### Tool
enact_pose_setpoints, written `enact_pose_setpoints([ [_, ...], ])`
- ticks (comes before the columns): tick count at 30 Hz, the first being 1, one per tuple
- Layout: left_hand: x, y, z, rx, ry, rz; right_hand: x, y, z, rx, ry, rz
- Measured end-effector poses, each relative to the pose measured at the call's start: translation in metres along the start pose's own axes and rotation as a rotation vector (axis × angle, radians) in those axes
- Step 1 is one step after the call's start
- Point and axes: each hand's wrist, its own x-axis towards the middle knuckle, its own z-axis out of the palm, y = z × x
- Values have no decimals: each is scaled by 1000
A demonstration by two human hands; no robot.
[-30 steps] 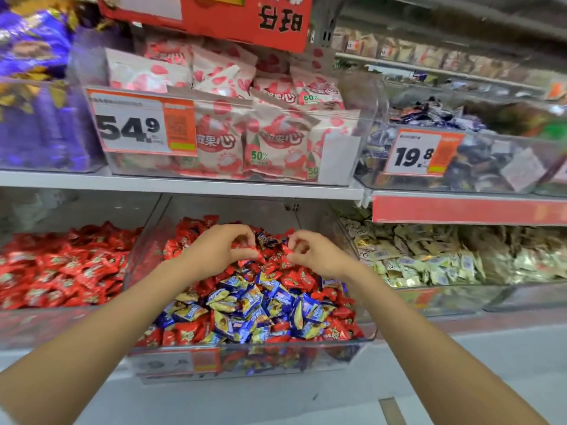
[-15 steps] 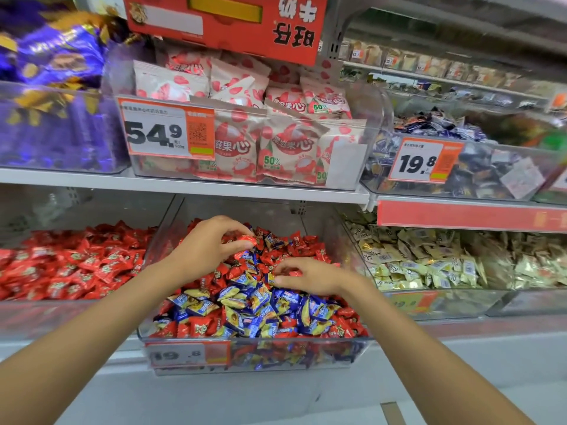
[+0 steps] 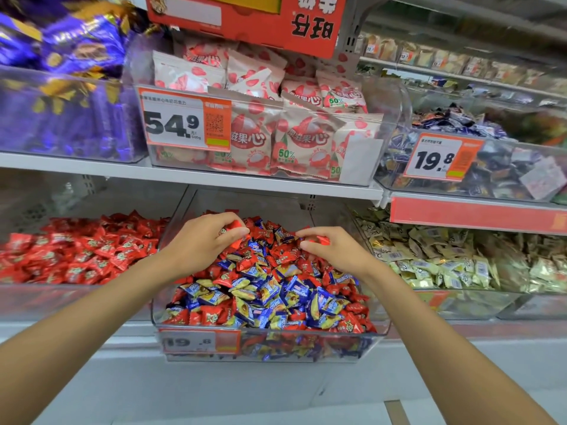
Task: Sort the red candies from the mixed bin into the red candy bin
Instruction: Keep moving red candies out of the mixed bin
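Note:
A clear mixed bin (image 3: 270,342) on the lower shelf holds red and blue-yellow wrapped candies. To its left stands the red candy bin (image 3: 76,299), full of red wrapped candies (image 3: 76,253). My left hand (image 3: 202,243) hovers over the back of the mixed bin, its fingers curled round red candies (image 3: 234,226). Over the back right of the same bin, my right hand (image 3: 334,250) pinches a red candy (image 3: 322,239) between thumb and fingers.
A bin of pale yellow wrapped candies (image 3: 445,265) stands right of the mixed bin. The upper shelf (image 3: 214,179) carries purple packs, pink-white bags with a 54.9 price tag (image 3: 184,121), and dark candies tagged 19.8.
My right hand has come up from the candy pile with a red candy pinched in it. My left hand stays over the bin's back with its red candies.

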Motion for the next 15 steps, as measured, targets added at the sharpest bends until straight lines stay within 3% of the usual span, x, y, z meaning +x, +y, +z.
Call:
enact_pose_setpoints([
  [5,-4,-2,-7,-58,27,-16,-2,-13,5,71,25,-20],
  [10,-6,-5,-11,-229,103,-9,14,-28,39,-32,-26,-75],
  [15,-10,-17,-18,-216,125,-47,34,-37,81,-152,-221,-84],
])
